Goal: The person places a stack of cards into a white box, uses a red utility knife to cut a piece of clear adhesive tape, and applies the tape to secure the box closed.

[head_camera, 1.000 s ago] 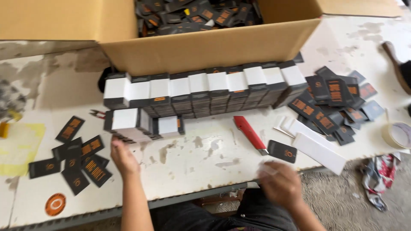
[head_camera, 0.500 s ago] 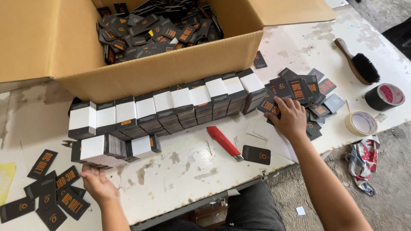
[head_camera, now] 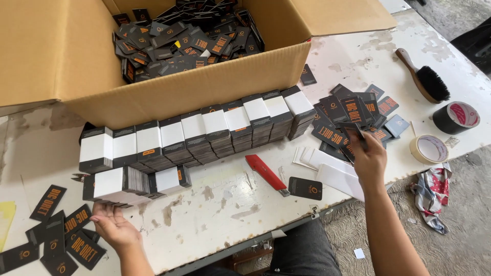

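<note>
My right hand [head_camera: 369, 159] grips a few black cards [head_camera: 355, 134] with orange print, lifted at the near edge of a loose pile of the same cards [head_camera: 353, 115] on the right of the white table [head_camera: 225, 204]. My left hand [head_camera: 112, 225] lies palm up and open at the table's near left, just below a banded bundle of cards [head_camera: 115, 185]. A long row of banded card bundles [head_camera: 199, 132] stands in front of a big cardboard box [head_camera: 169, 97] full of loose black cards [head_camera: 179, 41].
A red utility knife [head_camera: 266, 174] and a single black card [head_camera: 305, 187] lie mid-table, white paper strips [head_camera: 332, 171] beside them. More loose cards [head_camera: 56, 230] sit at far left. A brush [head_camera: 424, 76], black tape roll [head_camera: 456, 117] and pale tape roll [head_camera: 429, 149] are right.
My right hand went from the table's near edge up to the card pile on the right and now holds cards from it. My left hand stayed by the left bundle and opened palm up.
</note>
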